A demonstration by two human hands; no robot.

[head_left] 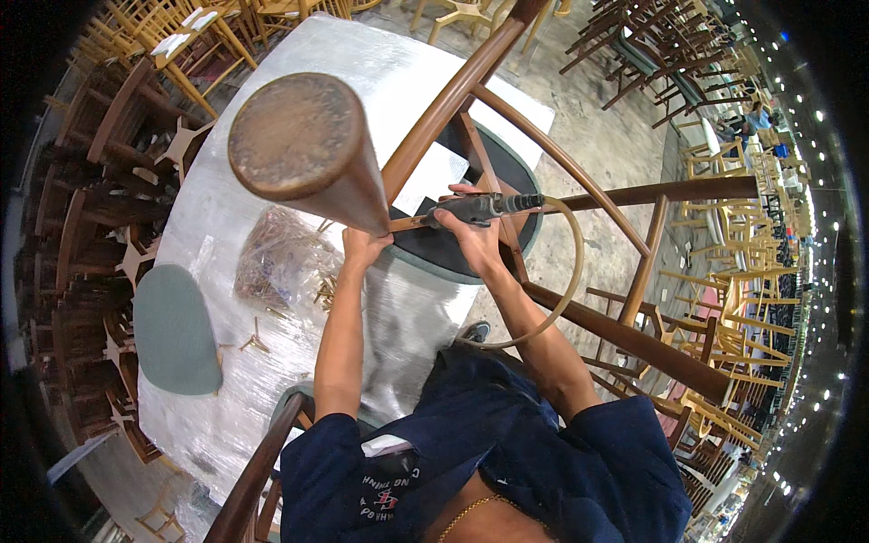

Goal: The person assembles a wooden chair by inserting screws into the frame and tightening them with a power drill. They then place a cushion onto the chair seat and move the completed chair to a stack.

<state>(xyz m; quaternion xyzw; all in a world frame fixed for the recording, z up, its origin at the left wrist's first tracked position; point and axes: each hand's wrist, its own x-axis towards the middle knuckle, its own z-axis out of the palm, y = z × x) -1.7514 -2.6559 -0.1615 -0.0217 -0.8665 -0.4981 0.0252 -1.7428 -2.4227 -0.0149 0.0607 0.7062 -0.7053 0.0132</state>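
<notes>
An upturned brown wooden chair lies on a silver-wrapped table, one leg pointing up at the camera. My left hand grips the chair frame at the base of that leg. My right hand holds a dark pneumatic screwdriver pressed sideways against the frame rail above the dark seat pad. A tan air hose loops from the tool's rear down toward my body.
A clear bag of screws lies on the table left of my hands, with loose screws nearby. A green seat cushion rests at the table's left edge. Stacked wooden chairs crowd left, more to the right.
</notes>
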